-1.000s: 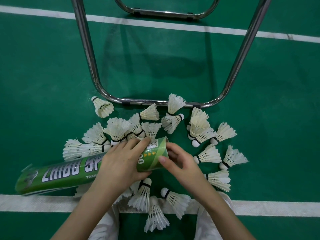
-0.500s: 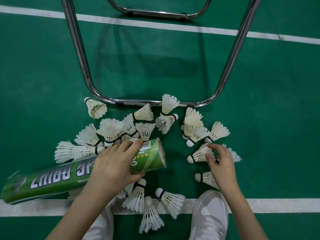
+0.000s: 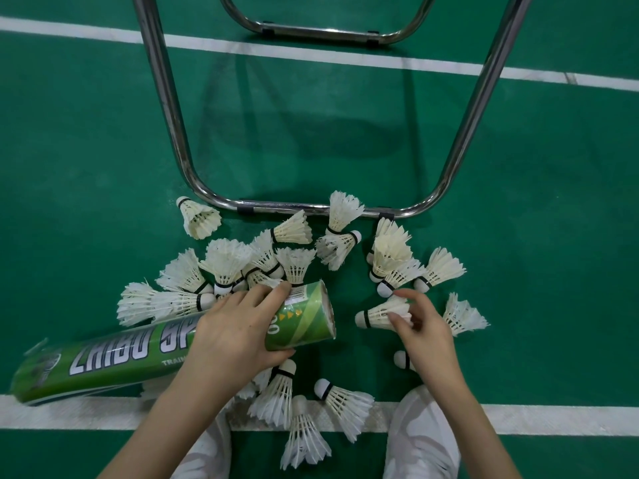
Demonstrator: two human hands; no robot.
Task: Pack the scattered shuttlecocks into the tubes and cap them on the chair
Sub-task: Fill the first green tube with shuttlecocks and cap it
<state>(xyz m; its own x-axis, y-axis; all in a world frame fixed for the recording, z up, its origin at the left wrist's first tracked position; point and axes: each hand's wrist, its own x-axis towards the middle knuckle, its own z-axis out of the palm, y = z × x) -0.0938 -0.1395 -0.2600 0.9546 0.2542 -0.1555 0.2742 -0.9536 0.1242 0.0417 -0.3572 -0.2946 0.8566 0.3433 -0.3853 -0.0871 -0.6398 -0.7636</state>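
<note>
Head view: green court floor [image 3: 103, 167]; long green cardboard shuttlecock tube [image 3: 114, 364] lying tilted, left hand [image 3: 238, 333] wrapped round its open end; right hand [image 3: 420, 326] pinching white feather shuttlecock [image 3: 380, 313] just beside it. Advice: feed it in cork-first, feathers uncrushed.

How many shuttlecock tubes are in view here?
1. The green tube lies sideways at lower left, its open end pointing right, the left hand gripping it near that end. The right hand pinches a shuttlecock. More tubes may be out of frame.

Green court floor [image 3: 86, 160] (white lines), scattered shuttlecocks [image 3: 345, 406], chrome chair frame [image 3: 311, 210] resting on it
</note>
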